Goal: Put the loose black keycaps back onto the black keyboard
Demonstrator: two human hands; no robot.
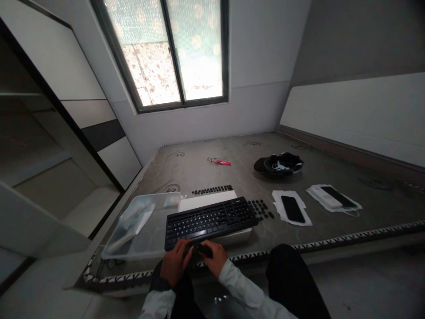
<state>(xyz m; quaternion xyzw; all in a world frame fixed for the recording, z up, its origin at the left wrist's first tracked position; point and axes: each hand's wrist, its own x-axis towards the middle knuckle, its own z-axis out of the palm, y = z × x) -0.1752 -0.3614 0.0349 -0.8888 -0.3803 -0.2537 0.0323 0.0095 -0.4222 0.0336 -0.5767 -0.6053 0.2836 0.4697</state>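
Both hands at the near edge of the black keyboard (210, 220), which sits on a white box (207, 201) near-left on the table (332, 168). Left hand (175, 262) and right hand (216, 257) pinch a small dark part (201, 249) between them, fingers curled narrow. Loose keycaps (261, 208) just right of keyboard.

Dim room, glaring backlit window (172, 53), wide-angle bending at edges.
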